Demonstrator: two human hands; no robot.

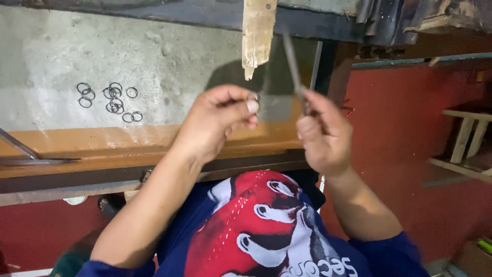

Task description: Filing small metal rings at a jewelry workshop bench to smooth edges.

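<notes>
Head view: looking down past a blue shirt with a red and white print point(266, 231) at two bare hands raised in front of a grey concrete desk point(169, 56) with an orange wooden front edge.
Left hand point(218, 120): grip pinched together, thumb against forefinger, on something very small; it may be one of the wire rings, but the fingers hide it and I cannot tell for sure.
Right hand point(320, 136): grip clamped round the lower end of a thin grey metal rod point(293, 64).
Rod, place: held in the air between the two hands and the desk edge, just right of a pale wooden strip point(258, 33) hanging from above, not touching it as far as can be seen.
Rod, axis: long axis close to upright, leaning slightly left at the top; free end points up and away from the person, lower end inside the fist (motion blur softens its outline).
Done so far: a cluster of small dark wire rings point(108, 97) lies on the desk, well apart from both hands, some overlapping, some single; I judge these to be finished pieces.
Left to do: I judge the piece in hand not yet set down with the others; how many more are to come cannot be told.
Surroundings: red wall and floor to the right, a pale wooden frame point(469, 138) at the far right.
</notes>
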